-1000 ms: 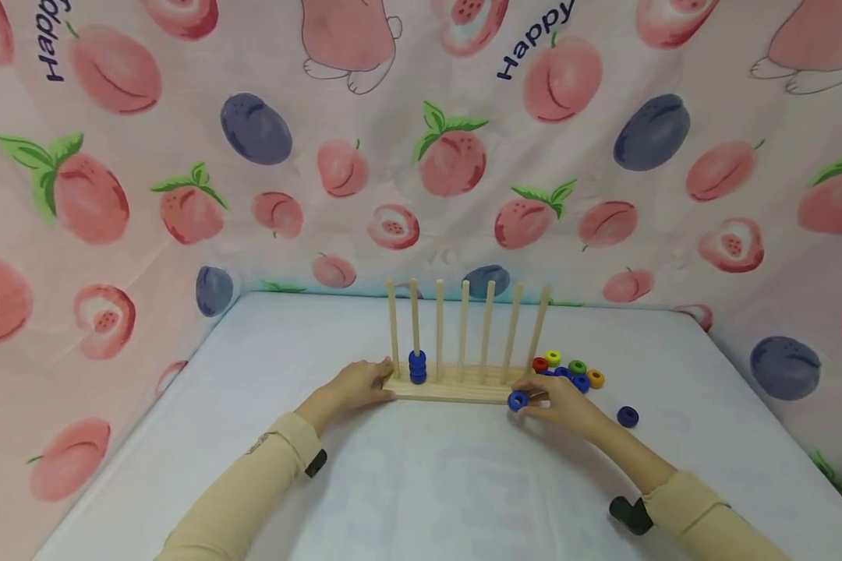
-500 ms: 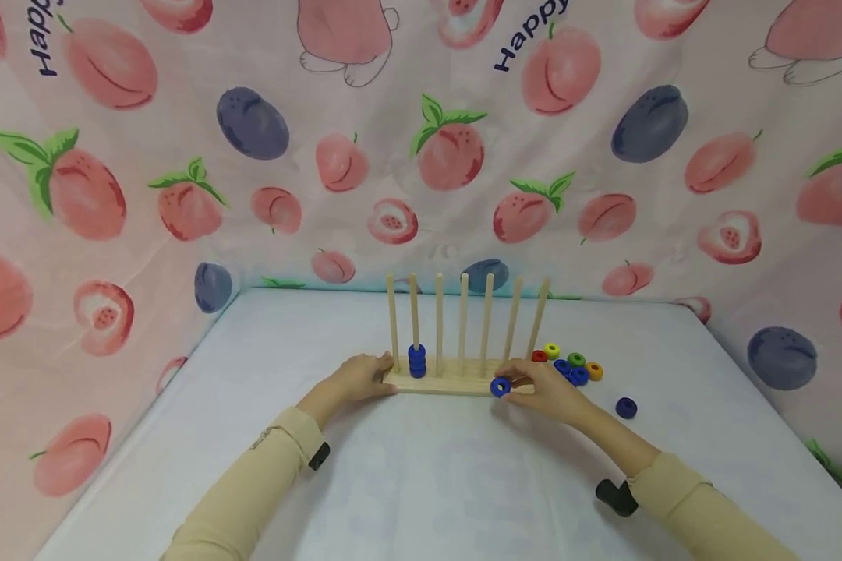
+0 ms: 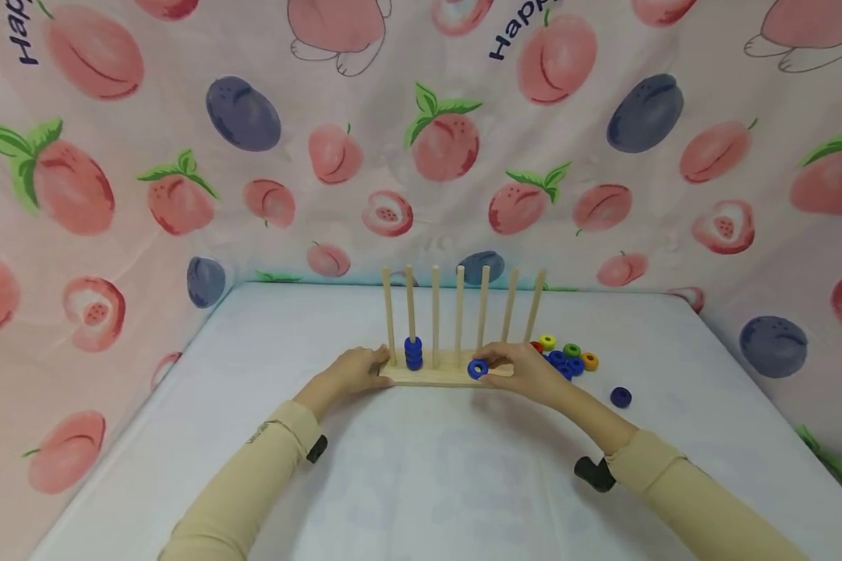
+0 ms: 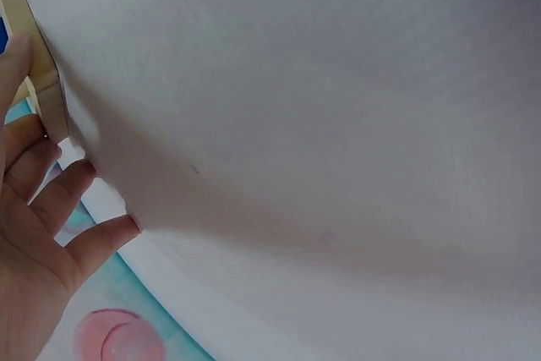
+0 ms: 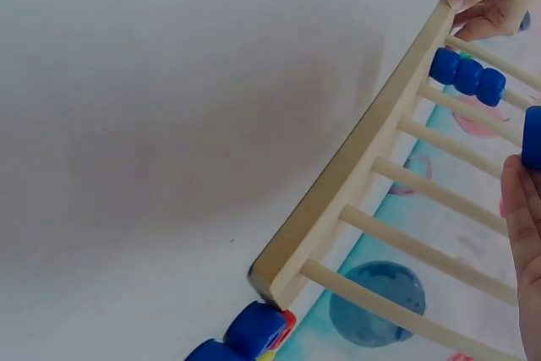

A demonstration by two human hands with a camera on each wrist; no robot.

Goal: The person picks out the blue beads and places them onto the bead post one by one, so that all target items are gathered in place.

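A wooden peg rack (image 3: pixel 428 377) with a row of several upright pegs stands on the table. My left hand (image 3: pixel 351 371) holds the rack's left end; in the left wrist view its thumb (image 4: pixel 14 65) lies on the base and the other fingers are at the end. Three blue beads (image 3: pixel 413 354) are stacked on the second peg from the left. My right hand (image 3: pixel 529 375) pinches a blue ring bead (image 3: pixel 478 369) between thumb and fingers, in front of the right-hand pegs. The same held bead (image 5: pixel 532 137) shows at the right edge in the right wrist view.
Right of the rack lies a cluster of loose beads: several blue beads (image 3: pixel 574 366), a yellow bead (image 3: pixel 547 341), a green bead (image 3: pixel 571 350), an orange bead (image 3: pixel 589 361) and a partly hidden red one. A dark blue bead (image 3: pixel 620 397) lies apart. A fruit-print cloth (image 3: pixel 309 218) hangs behind.
My right hand has moved left along the front of the rack with the blue bead. The left hand keeps its hold on the rack's end. The head view has shifted slightly.
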